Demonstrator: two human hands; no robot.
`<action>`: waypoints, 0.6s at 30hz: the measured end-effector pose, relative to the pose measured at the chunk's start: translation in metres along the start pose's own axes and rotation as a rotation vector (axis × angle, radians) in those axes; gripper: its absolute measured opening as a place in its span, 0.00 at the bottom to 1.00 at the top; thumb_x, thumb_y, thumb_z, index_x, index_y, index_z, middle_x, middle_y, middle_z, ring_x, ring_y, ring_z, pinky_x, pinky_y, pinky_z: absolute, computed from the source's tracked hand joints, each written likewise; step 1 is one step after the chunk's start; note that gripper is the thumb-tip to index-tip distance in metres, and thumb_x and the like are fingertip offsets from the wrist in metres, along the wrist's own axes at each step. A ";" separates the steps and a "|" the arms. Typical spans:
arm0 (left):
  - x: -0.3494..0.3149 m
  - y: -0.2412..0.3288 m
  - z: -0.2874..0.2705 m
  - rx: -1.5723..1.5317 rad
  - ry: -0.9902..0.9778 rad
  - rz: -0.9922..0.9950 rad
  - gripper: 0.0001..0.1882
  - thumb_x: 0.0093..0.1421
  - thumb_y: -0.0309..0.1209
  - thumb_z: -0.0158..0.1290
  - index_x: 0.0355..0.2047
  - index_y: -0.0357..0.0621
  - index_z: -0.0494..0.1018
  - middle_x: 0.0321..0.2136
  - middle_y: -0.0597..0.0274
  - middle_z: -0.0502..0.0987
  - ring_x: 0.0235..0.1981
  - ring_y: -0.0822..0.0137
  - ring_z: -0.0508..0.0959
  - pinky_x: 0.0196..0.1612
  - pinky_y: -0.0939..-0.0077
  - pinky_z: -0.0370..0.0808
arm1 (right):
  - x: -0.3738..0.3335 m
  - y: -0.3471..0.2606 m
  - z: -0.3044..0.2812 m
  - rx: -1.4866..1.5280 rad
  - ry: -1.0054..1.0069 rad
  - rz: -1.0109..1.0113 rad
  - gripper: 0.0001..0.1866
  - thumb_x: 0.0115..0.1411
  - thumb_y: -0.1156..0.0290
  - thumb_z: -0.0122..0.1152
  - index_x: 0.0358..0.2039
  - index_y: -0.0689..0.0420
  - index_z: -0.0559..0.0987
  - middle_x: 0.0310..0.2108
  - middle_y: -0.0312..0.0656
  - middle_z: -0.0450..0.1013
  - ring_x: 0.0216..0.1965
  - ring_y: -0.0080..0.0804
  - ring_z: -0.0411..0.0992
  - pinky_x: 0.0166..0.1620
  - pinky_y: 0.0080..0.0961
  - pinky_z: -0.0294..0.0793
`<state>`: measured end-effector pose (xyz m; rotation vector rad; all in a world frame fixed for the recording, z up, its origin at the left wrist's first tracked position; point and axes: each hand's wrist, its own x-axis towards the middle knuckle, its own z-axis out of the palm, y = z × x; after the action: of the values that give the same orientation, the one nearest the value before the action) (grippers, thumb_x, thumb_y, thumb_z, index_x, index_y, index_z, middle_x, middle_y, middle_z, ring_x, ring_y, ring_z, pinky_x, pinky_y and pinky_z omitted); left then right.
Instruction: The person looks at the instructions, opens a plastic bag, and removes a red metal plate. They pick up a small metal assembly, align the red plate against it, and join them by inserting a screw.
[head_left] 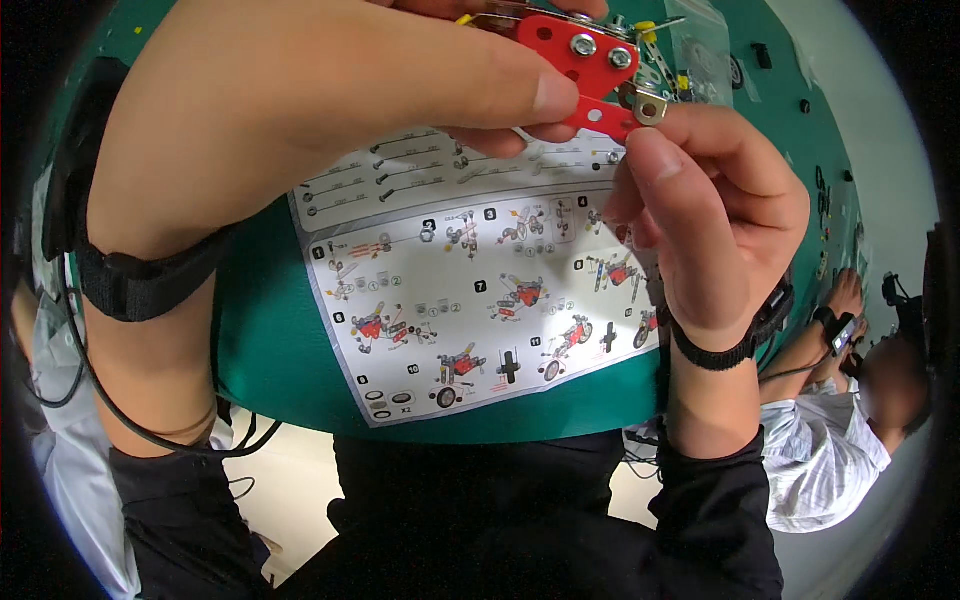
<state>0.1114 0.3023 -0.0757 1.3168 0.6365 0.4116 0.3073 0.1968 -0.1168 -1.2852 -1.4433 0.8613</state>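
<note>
Red assembly [555, 58]: top of view, held up in the air btwn both hands, above instr. sheet [400, 290] & green tabletop [270, 340].
Key relation: silver bracket [655, 98] sits at assembly's lower R corner, right by R thumb & index tips; L thumb is on the opp. side, lower L of the plate.
Long axis: red strip [615, 124] runs from L thumb tip slightly down to the R, its end at R thumb tip.
Nearer hand: R hand [710, 210] for bracket; L hand [470, 85] for plate body.
L fingers: closed, gripping assembly; thumb laid along near side, others behind/under, partly hidden.
R fingers: thumb + index almost together, pinching assembly's corner where bracket meets strip; exact pt under the tips hard to tell. Other fingers curled in.
Bolts [583, 45]: two silver heads on plate face, twd camera, no fingertip on them.
Upper R: clear plastic bag [705, 55] & small wheel [737, 72] on tabletop, beyond R hand, apart from it.
</note>
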 end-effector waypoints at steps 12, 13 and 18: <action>0.007 -0.005 -0.009 -0.015 -0.034 0.014 0.20 0.57 0.18 0.61 0.48 0.25 0.67 0.40 0.38 0.80 0.38 0.63 0.84 0.43 0.77 0.83 | 0.002 0.005 -0.001 0.038 0.015 -0.038 0.08 0.64 0.73 0.58 0.39 0.66 0.78 0.20 0.39 0.75 0.18 0.18 0.69 0.22 0.12 0.63; 0.006 -0.002 -0.008 -0.014 0.008 -0.041 0.20 0.57 0.19 0.61 0.48 0.25 0.67 0.40 0.39 0.80 0.38 0.63 0.84 0.42 0.77 0.83 | 0.002 0.004 -0.002 0.025 -0.009 -0.026 0.09 0.63 0.74 0.58 0.40 0.66 0.78 0.22 0.39 0.75 0.19 0.17 0.69 0.23 0.12 0.63; 0.004 -0.010 -0.014 -0.100 -0.089 0.050 0.20 0.57 0.18 0.61 0.48 0.24 0.68 0.40 0.39 0.80 0.37 0.63 0.84 0.42 0.76 0.84 | 0.003 0.014 -0.007 0.003 0.018 -0.152 0.13 0.62 0.78 0.58 0.47 0.67 0.74 0.30 0.42 0.77 0.23 0.18 0.70 0.26 0.12 0.65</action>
<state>0.1048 0.3136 -0.0881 1.2509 0.5033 0.4181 0.3182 0.2014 -0.1278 -1.1618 -1.5042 0.7478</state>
